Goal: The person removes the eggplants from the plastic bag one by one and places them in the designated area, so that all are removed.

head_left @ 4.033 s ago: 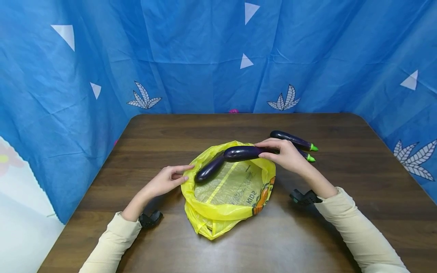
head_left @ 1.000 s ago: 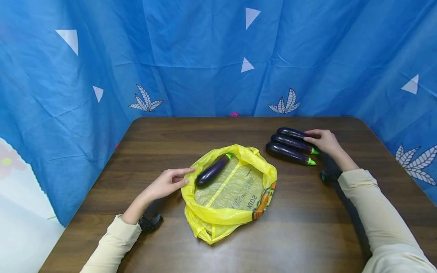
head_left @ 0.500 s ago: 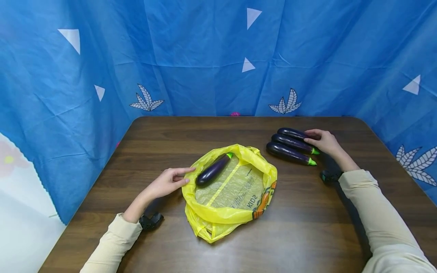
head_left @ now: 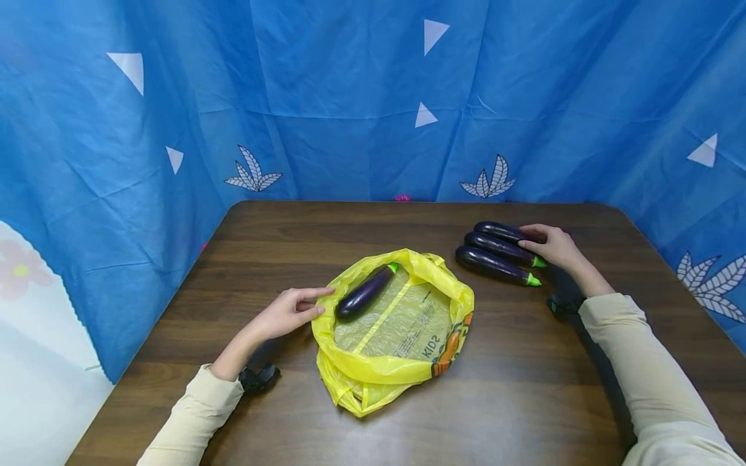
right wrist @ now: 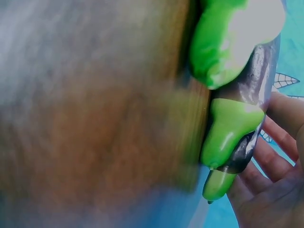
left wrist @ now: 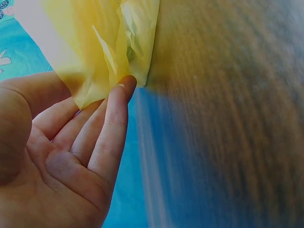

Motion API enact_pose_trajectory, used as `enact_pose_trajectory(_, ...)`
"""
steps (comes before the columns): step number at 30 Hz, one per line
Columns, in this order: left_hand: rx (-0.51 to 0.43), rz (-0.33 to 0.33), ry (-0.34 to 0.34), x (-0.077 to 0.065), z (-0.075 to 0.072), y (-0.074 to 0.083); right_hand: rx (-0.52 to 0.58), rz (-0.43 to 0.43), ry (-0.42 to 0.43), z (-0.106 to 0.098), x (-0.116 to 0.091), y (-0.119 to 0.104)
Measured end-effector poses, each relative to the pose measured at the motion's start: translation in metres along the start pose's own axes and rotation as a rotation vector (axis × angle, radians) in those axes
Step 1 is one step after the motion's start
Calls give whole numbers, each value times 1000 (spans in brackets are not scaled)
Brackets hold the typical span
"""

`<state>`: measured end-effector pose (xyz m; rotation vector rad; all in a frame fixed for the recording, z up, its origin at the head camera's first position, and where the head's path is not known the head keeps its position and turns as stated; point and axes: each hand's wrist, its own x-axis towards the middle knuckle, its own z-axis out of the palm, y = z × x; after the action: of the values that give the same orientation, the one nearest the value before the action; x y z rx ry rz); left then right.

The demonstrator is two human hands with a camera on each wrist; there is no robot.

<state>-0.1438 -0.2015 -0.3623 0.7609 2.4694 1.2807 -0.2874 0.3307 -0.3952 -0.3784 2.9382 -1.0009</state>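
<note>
A yellow plastic bag [head_left: 373,369] lies with its mouth spread open, and one dark purple eggplant [head_left: 364,294] with a green stem end rests inside. My left hand [head_left: 288,312] pinches the bag's left rim between thumb and fingers; the left wrist view shows the yellow film [left wrist: 90,52] between them. To the right, three eggplants lie side by side: a near one [head_left: 492,264], a middle one [head_left: 500,248] and a far one [head_left: 495,228]. Around the stem end of the far eggplant, my right hand [head_left: 553,246] holds with thumb in front and fingers behind.
Everything lies on a dark wooden table [head_left: 524,388] with rounded far corners. Behind it hangs a blue curtain [head_left: 326,77] with white triangles and leaf prints. Black devices are strapped at the left wrist [head_left: 259,377] and right wrist [head_left: 564,303].
Four seconds ago my right hand held an eggplant over the bag; since then it has moved right, to the row of three. The left hand stays on the rim. Little moves in the last second.
</note>
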Motion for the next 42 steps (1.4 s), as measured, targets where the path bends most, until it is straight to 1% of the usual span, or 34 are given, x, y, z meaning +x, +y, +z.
enact_pose_trajectory(4,1,9,-1,-2,1,1,-5,-3,7,-2,-2,-2)
enact_pose_trajectory(7,-1,17,2,-2,0,0,-1,4,22,-6,-3,-9)
enact_pose_trajectory(10,-5,16,2,-1,0,-1,12,8,34,-12,-5,-23)
enact_pose_trajectory(12,-3,13,5,-1,-1,-1,18,-6,45,-15,-6,-36)
enact_pose_trajectory(16,-4,8,9,-1,-2,0,32,-80,96,-16,-10,-65)
enact_pose_trajectory(20,-17,17,5,1,-2,-2,48,-177,165,-8,-13,-95)
enact_pose_trajectory(24,-18,17,7,3,1,-18,72,-265,189,5,-18,-124)
enact_pose_trajectory(27,-7,6,11,5,3,-31,84,-343,170,15,-21,-145)
enact_pose_trajectory(28,-7,4,13,5,2,-33,85,-373,163,18,-22,-152)
enact_pose_trajectory(32,-25,5,16,5,1,-37,122,-496,113,30,-21,-182)
enact_pose_trajectory(36,-28,7,19,5,1,-37,203,-560,27,45,-17,-209)
enact_pose_trajectory(38,-25,1,19,5,1,-34,240,-580,-15,55,-14,-217)
enact_pose_trajectory(42,-23,-12,11,3,0,-13,257,-611,-80,81,-7,-223)
